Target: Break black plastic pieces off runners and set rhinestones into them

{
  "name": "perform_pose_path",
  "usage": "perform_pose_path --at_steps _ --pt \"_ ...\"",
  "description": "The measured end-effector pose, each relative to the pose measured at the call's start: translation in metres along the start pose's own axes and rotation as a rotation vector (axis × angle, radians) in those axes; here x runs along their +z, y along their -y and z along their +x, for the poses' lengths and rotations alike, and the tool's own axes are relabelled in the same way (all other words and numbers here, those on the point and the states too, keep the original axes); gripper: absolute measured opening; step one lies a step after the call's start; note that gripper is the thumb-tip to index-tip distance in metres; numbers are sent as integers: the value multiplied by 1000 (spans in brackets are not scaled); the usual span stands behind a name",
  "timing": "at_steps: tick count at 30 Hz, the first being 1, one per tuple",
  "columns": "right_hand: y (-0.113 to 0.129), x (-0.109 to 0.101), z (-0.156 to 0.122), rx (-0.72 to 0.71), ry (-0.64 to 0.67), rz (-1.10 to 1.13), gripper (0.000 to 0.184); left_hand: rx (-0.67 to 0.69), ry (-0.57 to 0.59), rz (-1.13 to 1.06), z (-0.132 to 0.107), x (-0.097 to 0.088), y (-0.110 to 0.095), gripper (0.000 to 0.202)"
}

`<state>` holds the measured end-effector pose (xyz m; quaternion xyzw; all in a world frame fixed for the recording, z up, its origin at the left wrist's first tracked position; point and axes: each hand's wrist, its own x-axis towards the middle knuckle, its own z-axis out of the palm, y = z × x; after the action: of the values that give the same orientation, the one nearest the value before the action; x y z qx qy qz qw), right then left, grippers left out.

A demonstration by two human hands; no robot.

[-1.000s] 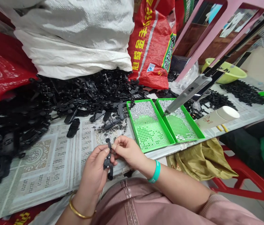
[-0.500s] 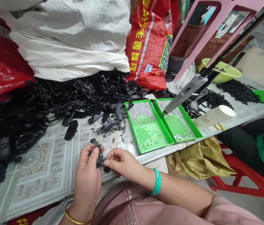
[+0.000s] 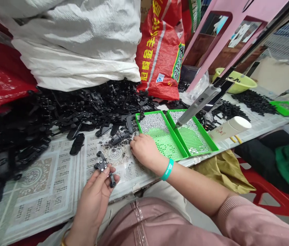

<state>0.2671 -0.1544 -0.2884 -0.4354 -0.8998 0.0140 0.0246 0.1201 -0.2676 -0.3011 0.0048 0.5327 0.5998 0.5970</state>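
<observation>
My left hand [image 3: 95, 191] pinches a small black toy drone body [image 3: 101, 165] between thumb and fingers. Its arms end in round cups, and shiny screw heads dot the middle. My right hand [image 3: 146, 152], with a green wristband, is at the near-left edge of a green tray [image 3: 182, 153]. Its fingers are curled down by a scatter of tiny black parts [image 3: 124, 141]; whatever they hold is hidden. Small silver screws [image 3: 154, 122] lie in the perforated tray. A second green tray [image 3: 215, 149] stands beside it, with a grey electric screwdriver [image 3: 198, 106] hanging tip-down over it.
Black plastic parts [image 3: 90, 106] are heaped along the back, under a white sack [image 3: 88, 44] and a red sack [image 3: 157, 54]. One black shell [image 3: 77, 144] lies apart at left. A white cup [image 3: 230, 129] lies right of the trays; a yellow bowl [image 3: 236, 82] stands farther back.
My right hand has left the drone body and moved up and right to the tiny black parts beside the tray. My left hand still holds the drone body, now turned and slightly lower.
</observation>
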Motion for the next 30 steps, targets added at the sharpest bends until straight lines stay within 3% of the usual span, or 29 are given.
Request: perform_pose_path --at_steps 4,6,10,13,18,26,30 --pt "0 0 5 21 -26 162 12 -16 47 -11 -1 3 -2 15" --pt "6 -4 0 98 10 484 10 -8 48 -14 0 5 -3 20" --pt "24 -7 -13 256 254 1331 8 12 94 -5 0 10 0 26" --pt "34 0 -18 349 336 1672 13 34 141 -2 -1 13 3 28" --pt "37 9 -18 479 341 1822 23 27 186 -24 -2 15 3 19" --pt "39 8 -14 552 356 1905 20 66 172 73 -4 15 4 30" --pt "38 8 -14 553 347 1862 17 72 54 120 -2 14 4 39"
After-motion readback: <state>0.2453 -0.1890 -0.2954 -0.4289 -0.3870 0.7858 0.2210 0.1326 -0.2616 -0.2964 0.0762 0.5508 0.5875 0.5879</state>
